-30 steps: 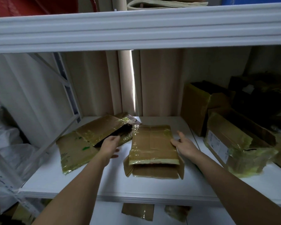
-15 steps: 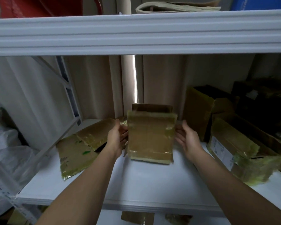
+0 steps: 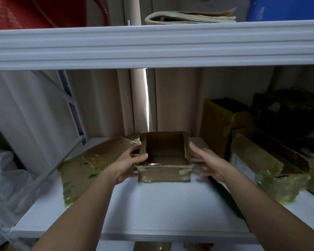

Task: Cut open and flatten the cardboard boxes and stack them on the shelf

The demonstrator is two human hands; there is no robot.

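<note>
Half a second ago the box point(image 3: 164, 156) stood upright as a flat taped panel between the hands; now it is tipped so its open mouth faces the camera, with the brown inside walls and floor in view, and a second ago it lay flat on the shelf point(image 3: 152, 211). It sits at the centre of the view, its lower edge close to or resting on the white board; which of the two cannot be told. From 9 o'clock of the box the left hand point(image 3: 129, 164) grips the near left corner, its thumb hooked over the rim and the fingers curled behind the side wall. At 3 o'clock the right hand point(image 3: 209, 163) lies against the right wall with fingers fairly straight and spread, pressing rather than curling round it. Yellowish tape clings to the front lip. Flattened cardboard point(image 3: 91, 165) lies on the board at 9 o'clock of the box, partly behind the left hand. At 3 o'clock, well apart, a taped carton point(image 3: 265, 167) lies tilted, with a taller open carton point(image 3: 223, 124) behind it at 1 o'clock. Above, at 12 o'clock, the upper shelf point(image 3: 156, 46) carries folded papers point(image 3: 188, 18), something red point(image 3: 40, 11) at 11 o'clock and something blue point(image 3: 283, 9) at 1 o'clock.
</note>
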